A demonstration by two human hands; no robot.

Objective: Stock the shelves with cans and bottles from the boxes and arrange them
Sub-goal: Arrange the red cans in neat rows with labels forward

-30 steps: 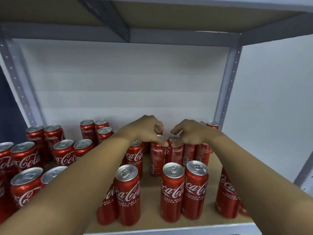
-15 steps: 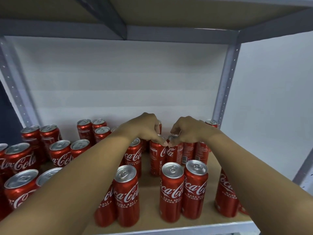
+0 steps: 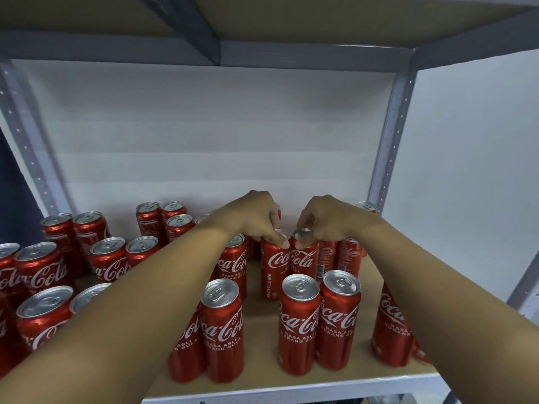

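Observation:
Several tall red Coca-Cola cans stand upright on a wooden shelf board point(image 3: 256, 298). Both my arms reach into the shelf. My left hand point(image 3: 250, 217) grips the rim of one can point(image 3: 272, 266) in the middle row, fingers curled over its silver top. My right hand point(image 3: 323, 221) grips the top of the neighbouring can point(image 3: 304, 262), which touches the first. Two more cans point(image 3: 297, 322) point(image 3: 339, 316) stand side by side in front of them, and another can point(image 3: 223, 328) stands front centre.
More cans crowd the left part of the shelf point(image 3: 40, 269) and the back row point(image 3: 148, 220). One can point(image 3: 390, 330) stands by the right edge under my forearm. A grey metal upright point(image 3: 388, 141) and a white wall bound the right side. The upper shelf hangs close overhead.
Both hands have stayed on the same two can tops. The view has shifted slightly, and the two cans have been nudged closer together.

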